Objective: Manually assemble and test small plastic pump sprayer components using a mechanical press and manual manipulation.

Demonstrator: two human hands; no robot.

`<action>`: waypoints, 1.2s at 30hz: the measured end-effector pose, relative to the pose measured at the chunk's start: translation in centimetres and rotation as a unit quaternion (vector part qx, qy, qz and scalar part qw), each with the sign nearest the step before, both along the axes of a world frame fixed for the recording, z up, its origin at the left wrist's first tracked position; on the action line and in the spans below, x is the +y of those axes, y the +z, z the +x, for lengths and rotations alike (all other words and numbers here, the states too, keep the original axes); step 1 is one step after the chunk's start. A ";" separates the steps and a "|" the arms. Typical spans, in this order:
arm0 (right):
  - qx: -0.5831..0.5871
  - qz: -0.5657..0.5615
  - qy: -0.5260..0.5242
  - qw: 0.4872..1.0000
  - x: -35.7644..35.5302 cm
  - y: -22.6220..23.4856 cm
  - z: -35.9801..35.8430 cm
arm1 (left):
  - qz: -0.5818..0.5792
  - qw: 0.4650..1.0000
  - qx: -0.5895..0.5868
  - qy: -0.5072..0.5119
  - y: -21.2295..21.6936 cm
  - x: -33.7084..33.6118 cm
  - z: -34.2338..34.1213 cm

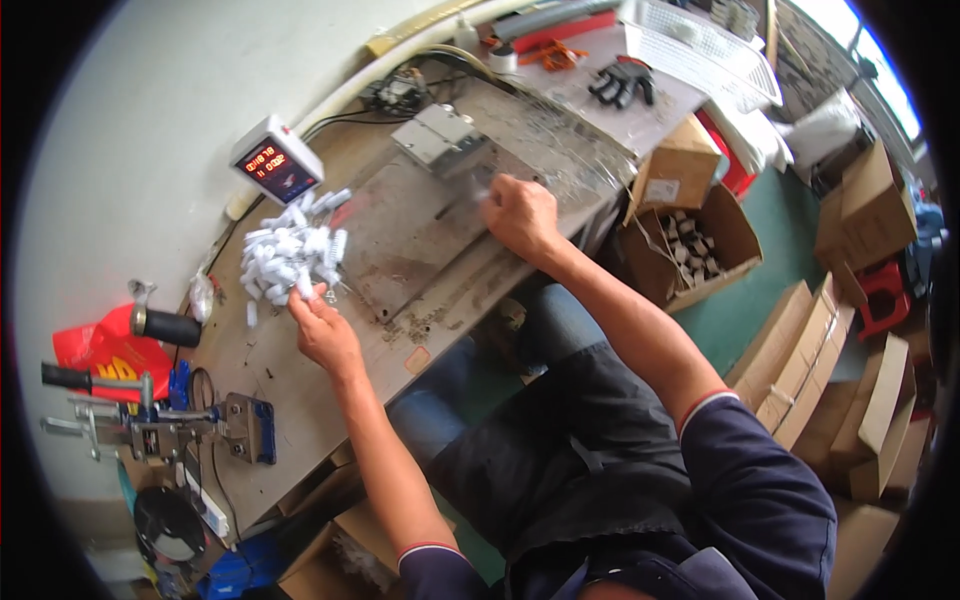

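A loose pile of small white pieces (290, 255), ridged like short coils, lies on the workbench (450, 315) at the left. At its near edge my left hand (325, 335) has its fingers drawn together around one of the white pieces. Farther right, my right hand (524, 215) is closed beside a grey metal block fixture (435, 138). What its fingertips hold is blurred and cannot be made out. Under the fixture a flat metal plate (400, 235) lies across the bench.
Behind the pile stands a white box with a lit red display (277, 160). A hand-lever press (160, 425) sits at the left end. Far right on the bench are a dark glove (624, 83) and a white basket (700, 50). An open carton of small parts (690, 250) stands right.
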State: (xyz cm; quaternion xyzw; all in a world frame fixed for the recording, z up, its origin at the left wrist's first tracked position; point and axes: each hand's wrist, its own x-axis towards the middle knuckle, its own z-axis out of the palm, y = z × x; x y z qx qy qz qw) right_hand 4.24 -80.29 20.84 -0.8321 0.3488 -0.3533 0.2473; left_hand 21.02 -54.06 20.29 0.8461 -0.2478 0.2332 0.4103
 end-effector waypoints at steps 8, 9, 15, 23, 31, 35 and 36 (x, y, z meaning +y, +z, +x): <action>-0.031 0.026 -0.020 0.999 -0.9 -0.5 0.0 | -0.029 0.994 -0.003 -0.106 0.2 -5.1 -4.4; -0.039 0.028 -0.021 0.999 -0.9 -0.5 -0.2 | -0.017 0.992 -0.002 -0.128 0.0 -6.3 -4.9; -0.080 0.042 -0.024 0.996 -0.3 0.1 -0.4 | 0.084 0.980 -0.045 -0.172 0.6 -11.8 -6.8; -0.081 0.095 -0.004 0.992 -0.7 0.1 -0.6 | 0.185 0.961 -0.095 -0.184 0.8 -15.0 -7.6; -0.088 0.061 -0.017 0.994 -0.8 0.1 -0.6 | 0.256 0.948 -0.093 -0.165 0.9 -15.8 -8.3; -0.113 0.081 -0.004 0.990 -0.4 0.4 -0.6 | 0.245 0.958 -0.095 -0.115 0.6 -15.5 -8.0; -0.131 0.107 0.004 0.986 -0.6 0.2 -0.8 | 0.241 0.960 -0.088 -0.111 0.4 -15.1 -8.0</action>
